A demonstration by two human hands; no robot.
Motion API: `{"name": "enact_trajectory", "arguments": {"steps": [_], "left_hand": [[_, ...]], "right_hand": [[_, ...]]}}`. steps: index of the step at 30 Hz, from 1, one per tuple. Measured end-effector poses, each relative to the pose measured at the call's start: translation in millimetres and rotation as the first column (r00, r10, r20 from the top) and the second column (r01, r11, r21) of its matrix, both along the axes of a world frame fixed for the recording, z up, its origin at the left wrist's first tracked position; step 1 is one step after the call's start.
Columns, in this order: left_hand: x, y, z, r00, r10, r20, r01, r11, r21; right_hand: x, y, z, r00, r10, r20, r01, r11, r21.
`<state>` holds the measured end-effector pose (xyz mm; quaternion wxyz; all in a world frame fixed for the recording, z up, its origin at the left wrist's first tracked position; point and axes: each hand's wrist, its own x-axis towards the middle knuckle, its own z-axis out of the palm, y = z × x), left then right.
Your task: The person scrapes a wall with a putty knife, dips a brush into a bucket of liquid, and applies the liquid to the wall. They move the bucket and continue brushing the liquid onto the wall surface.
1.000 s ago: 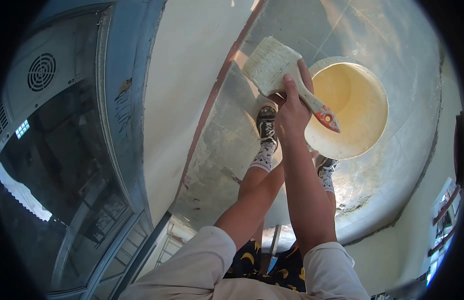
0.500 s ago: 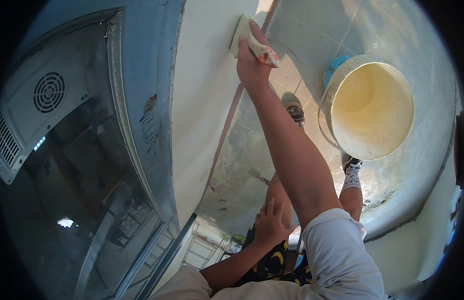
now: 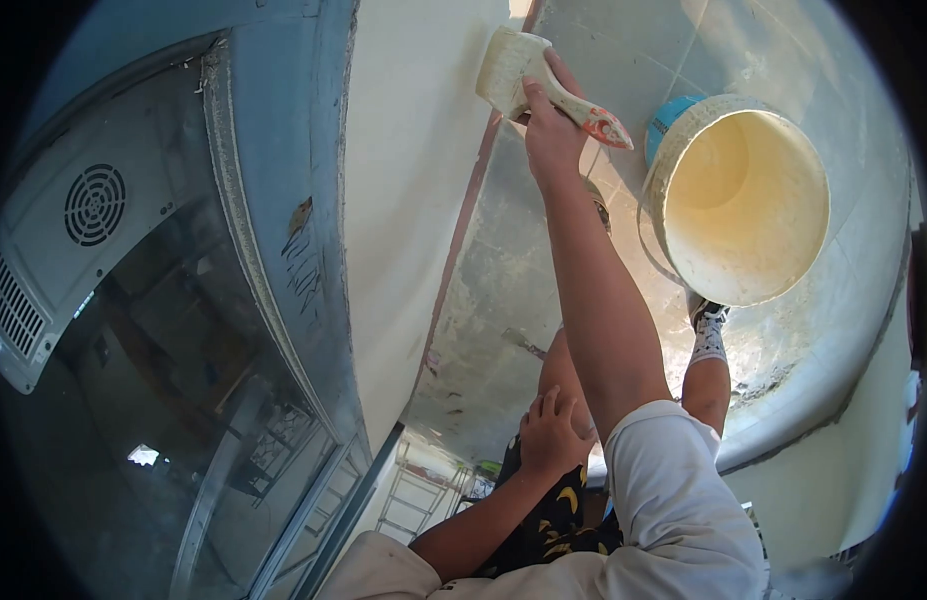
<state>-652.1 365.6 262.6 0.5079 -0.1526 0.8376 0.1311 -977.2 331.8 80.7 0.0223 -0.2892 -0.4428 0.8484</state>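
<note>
The brush (image 3: pixel 511 62) is held at the wall (image 3: pixel 413 200) at twelve o'clock by the right hand (image 3: pixel 553 135). The bucket (image 3: pixel 743 200) is stood on the floor (image 3: pixel 493 300) at two o'clock. The left hand (image 3: pixel 551 435) is laid on a knee (image 3: pixel 561 365) at six, and the window (image 3: pixel 163 380) is set at nine.

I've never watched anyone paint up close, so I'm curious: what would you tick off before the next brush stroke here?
1. Grip: right hand closed round the handle of the brush: ok.
2. Contact: bristles lie at the lower edge of the cream wall: ok.
3. Paint on the bristles: cannot tell.
4. Bucket upright, open, beside the painting arm: ok.
5. Left hand free, resting on the knee: ok.
6. Shoe clear of the bucket: cannot tell, they look very close.
</note>
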Motion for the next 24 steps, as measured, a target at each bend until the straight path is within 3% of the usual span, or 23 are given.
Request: {"name": "enact_trajectory", "arguments": {"steps": [2, 4, 5, 9, 11, 15, 17, 18, 20, 21, 24], "left_hand": [[1.1, -2.1, -0.7, 0.999, -0.008, 0.031, 0.008, 1.0, 0.003], [0.8, -3.4, -3.6, 0.998, -0.011, 0.059, 0.011, 1.0, 0.006], [2.9, -3.6, -4.2, 0.998, -0.011, 0.057, 0.011, 1.0, 0.003], [-7.9, 1.6, 0.4, 0.998, -0.001, 0.061, 0.002, 1.0, -0.021], [-6.0, 1.3, -0.5, 0.999, 0.004, 0.039, -0.003, 1.0, -0.028], [-4.6, -0.5, -1.9, 0.998, -0.021, 0.054, 0.022, 0.999, -0.028], [-5.7, 0.2, -2.7, 0.997, -0.028, 0.072, 0.03, 0.999, -0.033], [-4.6, 1.0, -1.6, 0.994, -0.028, 0.102, 0.032, 0.999, -0.037], [-4.9, 2.2, 0.2, 0.992, -0.053, 0.112, 0.057, 0.998, -0.03], [-7.1, 2.9, 1.0, 0.99, -0.079, 0.119, 0.082, 0.996, -0.02], [-11.9, 10.2, 1.5, 0.99, -0.048, 0.133, 0.057, 0.996, -0.07]], "right_hand": [[-2.7, -12.9, 4.7, 0.998, -0.007, -0.057, 0.01, 0.999, 0.046], [-12.8, -16.6, 44.4, 0.988, 0.146, -0.045, -0.137, 0.976, 0.171], [-14.8, -22.1, 38.1, 0.982, 0.099, -0.161, -0.051, 0.959, 0.279], [-4.3, 7.7, 39.2, 0.986, 0.156, -0.058, -0.151, 0.985, 0.078], [2.0, 15.7, 33.0, 0.998, 0.003, -0.057, -0.004, 1.0, -0.022], [1.2, 4.2, 10.5, 0.999, 0.001, -0.034, 0.0, 1.0, 0.031], [-8.5, -14.7, 14.4, 0.986, 0.121, -0.111, -0.079, 0.942, 0.326], [-10.5, -17.5, 20.3, 0.987, 0.118, -0.113, -0.075, 0.942, 0.327], [-16.1, -11.6, 35.2, 0.986, 0.166, -0.01, -0.163, 0.978, 0.132], [-12.0, -5.4, 26.3, 0.993, 0.111, -0.031, -0.11, 0.994, 0.02], [6.8, 28.6, 46.5, 0.995, 0.095, -0.019, -0.096, 0.995, -0.016]]}}
